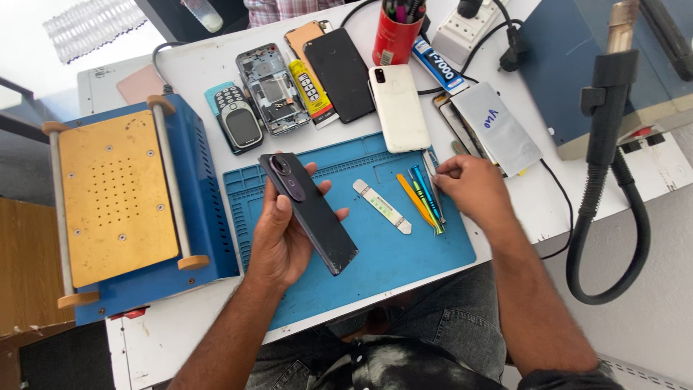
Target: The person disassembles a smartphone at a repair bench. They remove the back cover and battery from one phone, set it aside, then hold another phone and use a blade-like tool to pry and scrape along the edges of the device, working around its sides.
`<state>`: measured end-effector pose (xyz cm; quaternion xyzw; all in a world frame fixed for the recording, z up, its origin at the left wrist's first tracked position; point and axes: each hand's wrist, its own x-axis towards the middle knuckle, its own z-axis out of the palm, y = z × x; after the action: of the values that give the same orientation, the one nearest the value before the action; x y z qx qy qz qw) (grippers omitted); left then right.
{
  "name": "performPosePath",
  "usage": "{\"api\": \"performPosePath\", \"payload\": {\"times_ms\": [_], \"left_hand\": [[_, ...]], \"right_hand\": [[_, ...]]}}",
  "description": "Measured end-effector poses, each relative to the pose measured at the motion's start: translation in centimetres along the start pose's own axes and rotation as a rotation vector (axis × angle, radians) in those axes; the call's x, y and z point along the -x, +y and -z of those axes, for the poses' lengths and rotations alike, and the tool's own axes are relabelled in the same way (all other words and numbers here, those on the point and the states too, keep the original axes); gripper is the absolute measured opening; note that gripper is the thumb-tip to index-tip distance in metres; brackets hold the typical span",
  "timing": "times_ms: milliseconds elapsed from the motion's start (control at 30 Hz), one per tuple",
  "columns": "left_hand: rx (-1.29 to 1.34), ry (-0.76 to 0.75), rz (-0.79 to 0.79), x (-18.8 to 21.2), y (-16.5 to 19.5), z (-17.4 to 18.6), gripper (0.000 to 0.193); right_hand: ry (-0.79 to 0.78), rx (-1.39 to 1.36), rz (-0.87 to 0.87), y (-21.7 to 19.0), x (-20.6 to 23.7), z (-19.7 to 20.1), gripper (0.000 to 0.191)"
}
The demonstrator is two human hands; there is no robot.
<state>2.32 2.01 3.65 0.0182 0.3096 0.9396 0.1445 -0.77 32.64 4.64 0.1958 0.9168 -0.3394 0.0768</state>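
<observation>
- White worktop (pixel 505 195), cluttered; grey floor to the right, wood-toned surface at far left.
- Blue silicone repair mat (pixel 404 253) at the near edge, in front of the seated person.
- Blue screen-separator machine (pixel 195 180) with brass-coloured perforated plate (pixel 115 195) left of the mat, just beside it.
- Black hose with nozzle holder (pixel 606 180) hanging off the right side; blue-topped unit behind it.
- Left hand (pixel 278 235) wrapped around a dark smartphone (pixel 309 211), back facing up, round camera ring toward the far end, held tilted above the mat.
- Right hand (pixel 473 189) curled, fingertips pinching at a tool at the mat's far right corner; exact grip hard to tell.
- Beside that hand, on the mat: orange pry tool (pixel 415 198), teal-handled screwdrivers (pixel 427 195), white flat opening pick (pixel 382 206).
- Behind the mat: keypad phone (pixel 240 119), opened phone frame (pixel 273 88), yellow glue tube (pixel 312 92), black phone (pixel 339 72), white phone (pixel 398 108), grey-backed panel (pixel 498 128).
- Red cup (pixel 395 36) at the far edge, holding pens and tools, upright.
- White power strip (pixel 465 29) with plugs, far right of cup.
</observation>
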Motion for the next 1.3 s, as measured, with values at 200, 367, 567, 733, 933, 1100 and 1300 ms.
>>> {"api": "performPosePath", "payload": {"times_ms": [200, 367, 567, 733, 933, 1100, 1300], "left_hand": [[-0.03, 0.013, 0.039, -0.1, -0.2, 0.4, 0.091], [-0.04, 0.034, 0.032, -0.1, 0.0, 0.3, 0.096], [-0.041, 0.037, 0.044, -0.2, 0.1, 0.2, 0.098], [-0.046, 0.026, 0.054, -0.1, 0.0, 0.2, 0.097], [0.012, -0.009, 0.047, 0.3, 0.1, 0.2, 0.073], [0.058, 0.034, 0.047, 0.3, 0.2, 0.4, 0.066], [0.006, 0.029, 0.042, 0.2, 0.1, 0.8, 0.072]], "right_hand": [[-0.122, -0.099, -0.104, 0.1, -0.1, 1.0, 0.031], [-0.198, -0.159, -0.116, -0.5, -0.9, 1.3, 0.039], [-0.285, -0.397, -0.127, -0.1, -2.5, 1.7, 0.025], [-0.246, -0.451, -0.185, 0.2, -3.0, 2.0, 0.027], [-0.287, -0.447, -0.226, 2.1, -1.7, 3.2, 0.027], [-0.354, -0.663, -0.206, 6.4, -0.4, 5.0, 0.026], [-0.435, -1.277, 0.064, 9.0, 1.7, 5.6, 0.024]]}}
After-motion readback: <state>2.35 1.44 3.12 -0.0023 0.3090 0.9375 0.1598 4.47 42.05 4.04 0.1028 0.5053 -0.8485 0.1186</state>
